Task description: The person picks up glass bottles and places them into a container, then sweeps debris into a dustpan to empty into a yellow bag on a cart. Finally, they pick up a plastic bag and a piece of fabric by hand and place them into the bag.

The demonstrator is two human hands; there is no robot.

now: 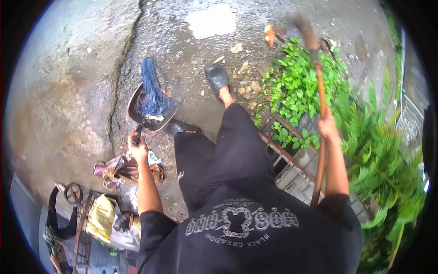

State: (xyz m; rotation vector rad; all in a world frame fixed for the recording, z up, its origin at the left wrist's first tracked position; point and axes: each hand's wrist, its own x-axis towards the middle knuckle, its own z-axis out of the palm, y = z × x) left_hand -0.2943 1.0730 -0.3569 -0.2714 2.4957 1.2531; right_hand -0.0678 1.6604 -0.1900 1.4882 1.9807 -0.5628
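Beyond our black printed shirt [242,228], our left hand [138,145] grips the rusty metal dustpan [133,108] lying just ahead, while our right hand [327,127] clasps the long brown broom stick [322,93] pointing forward.

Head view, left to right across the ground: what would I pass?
Grey cracked concrete slab, dark rusty metal dustpan holding blue cloth, black rubber sandal, long brown wooden broom stick, green ferns.
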